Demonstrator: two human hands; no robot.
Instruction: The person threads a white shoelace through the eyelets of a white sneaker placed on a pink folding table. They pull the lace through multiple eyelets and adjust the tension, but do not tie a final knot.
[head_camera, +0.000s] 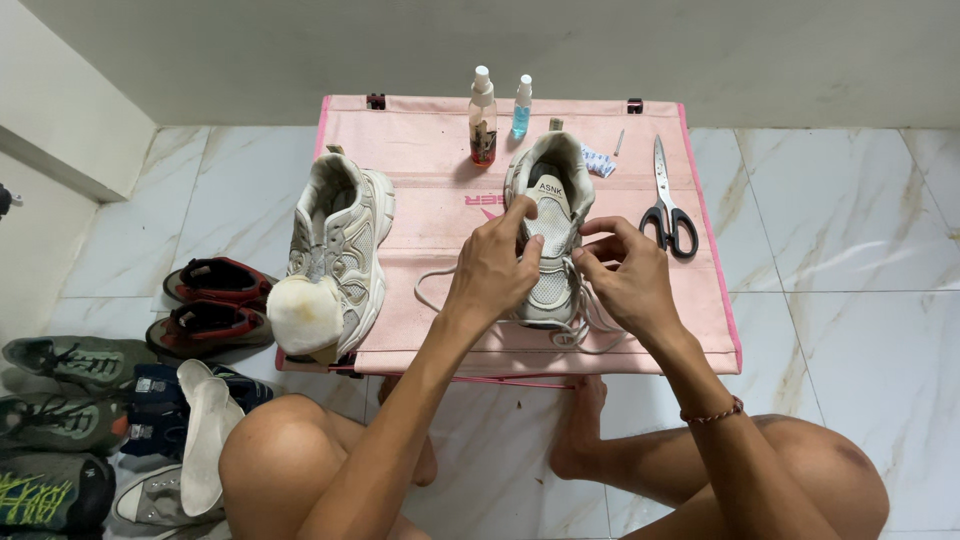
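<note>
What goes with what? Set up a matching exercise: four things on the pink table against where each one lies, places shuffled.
Things:
1. scissors
2. spray bottles
3. cream sneaker with the cloth wad
4. cream sneaker under the hands

Places:
A. left part of the pink table
B. middle, laces loose, the left hand and right hand on it
C. right edge, blades pointing away
D. far edge, standing upright

Pairs: 1-C, 2-D, 3-A, 4-B
</note>
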